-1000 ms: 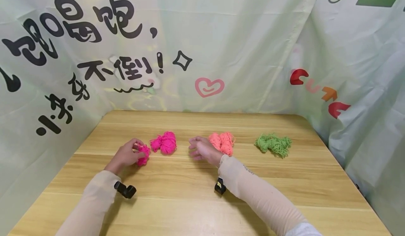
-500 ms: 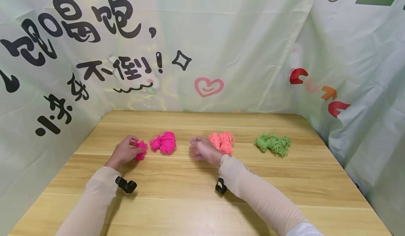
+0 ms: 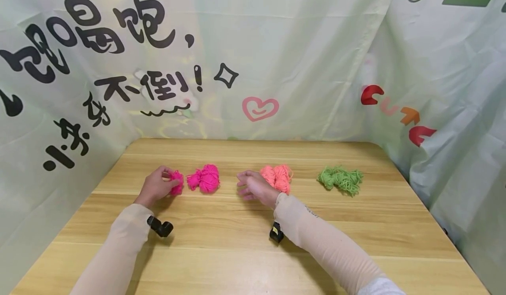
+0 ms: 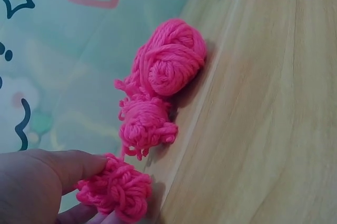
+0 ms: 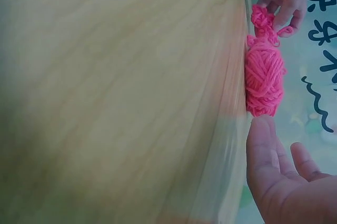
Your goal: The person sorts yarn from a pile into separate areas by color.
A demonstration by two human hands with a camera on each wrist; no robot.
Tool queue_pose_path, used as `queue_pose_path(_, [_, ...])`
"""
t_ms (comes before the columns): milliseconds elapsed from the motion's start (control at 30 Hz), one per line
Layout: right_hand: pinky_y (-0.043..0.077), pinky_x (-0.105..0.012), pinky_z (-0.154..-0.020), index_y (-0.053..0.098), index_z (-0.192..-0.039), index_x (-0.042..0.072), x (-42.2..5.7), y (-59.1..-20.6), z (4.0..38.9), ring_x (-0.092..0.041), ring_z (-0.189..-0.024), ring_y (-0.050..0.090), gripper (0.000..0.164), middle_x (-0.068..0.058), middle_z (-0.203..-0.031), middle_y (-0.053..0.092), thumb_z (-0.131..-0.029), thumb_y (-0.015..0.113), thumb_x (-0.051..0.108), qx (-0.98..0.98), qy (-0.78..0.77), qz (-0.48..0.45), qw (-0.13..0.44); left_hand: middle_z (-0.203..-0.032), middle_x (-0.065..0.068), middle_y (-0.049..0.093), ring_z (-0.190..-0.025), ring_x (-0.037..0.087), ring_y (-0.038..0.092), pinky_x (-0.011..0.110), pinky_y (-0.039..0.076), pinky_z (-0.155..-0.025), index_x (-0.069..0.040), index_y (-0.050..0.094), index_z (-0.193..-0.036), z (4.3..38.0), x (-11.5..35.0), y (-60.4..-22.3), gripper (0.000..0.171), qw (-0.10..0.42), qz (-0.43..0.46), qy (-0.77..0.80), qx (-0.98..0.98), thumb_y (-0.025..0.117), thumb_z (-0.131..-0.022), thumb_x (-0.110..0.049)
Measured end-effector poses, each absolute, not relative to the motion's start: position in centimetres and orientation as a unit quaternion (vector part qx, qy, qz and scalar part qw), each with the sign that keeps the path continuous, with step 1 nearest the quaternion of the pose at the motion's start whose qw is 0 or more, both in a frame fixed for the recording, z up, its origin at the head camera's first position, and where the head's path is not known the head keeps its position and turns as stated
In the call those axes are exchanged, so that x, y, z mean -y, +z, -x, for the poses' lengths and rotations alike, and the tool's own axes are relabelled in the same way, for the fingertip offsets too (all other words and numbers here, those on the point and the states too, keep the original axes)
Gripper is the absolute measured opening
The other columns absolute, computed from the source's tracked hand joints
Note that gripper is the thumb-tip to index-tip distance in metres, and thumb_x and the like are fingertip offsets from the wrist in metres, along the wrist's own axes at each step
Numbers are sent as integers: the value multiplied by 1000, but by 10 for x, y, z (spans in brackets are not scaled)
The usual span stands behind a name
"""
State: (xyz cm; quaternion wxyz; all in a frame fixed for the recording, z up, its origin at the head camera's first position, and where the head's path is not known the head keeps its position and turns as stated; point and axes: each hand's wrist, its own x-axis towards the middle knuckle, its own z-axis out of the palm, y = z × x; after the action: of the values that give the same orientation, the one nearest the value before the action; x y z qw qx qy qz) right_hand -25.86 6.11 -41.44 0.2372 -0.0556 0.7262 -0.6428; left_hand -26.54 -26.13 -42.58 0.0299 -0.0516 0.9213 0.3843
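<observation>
My left hand grips a small ball of bright pink yarn between thumb and fingers, at the left of the table. Just to its right lie more bright pink yarn balls, a small one against a larger one in the left wrist view. My right hand is held with fingers loosely extended and nothing in them, between the pink yarn and a coral yarn bundle. Its wrist partly covers the coral bundle's front. Farther right sits a green yarn bundle.
The yarn lies in a row across a wooden table. A printed cloth curtain hangs along the table's back and both sides. Small black cameras are strapped to both wrists.
My left hand has moved slightly away from me with the small pink yarn ball, bringing it level with the other pink yarn. My right hand has stayed nearly still.
</observation>
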Motion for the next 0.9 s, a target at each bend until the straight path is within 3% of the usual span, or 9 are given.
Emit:
queue_pose_path(300, [52,-44,-86,43,-136,-3,-62,-415,259,-36,-104,59,47,-24,-129,52,-101,47,28,-729,-639,56,237,-108,20,57,-96,33,54,37,48,-73,-1,57,-107,270,256,-424,30,6,21,364,-931,71,-89,-21])
queue_pose_path(500, [51,-45,-87,43,-136,-4,-61,-413,258,-38,-104,58,47,-25,-129,51,-101,47,27,-727,-642,57,236,-106,19,63,-99,35,58,39,50,-75,-2,63,-98,272,257,-429,21,6,11,352,-936,70,-90,-20])
queue_pose_path(900, [51,-45,-88,43,-136,-4,-60,-412,259,-37,-105,58,47,-25,-130,51,-101,47,27,-726,-643,53,239,-116,22,64,-106,38,62,38,54,-77,3,67,-112,269,251,-427,29,22,-3,336,-942,67,-92,-18])
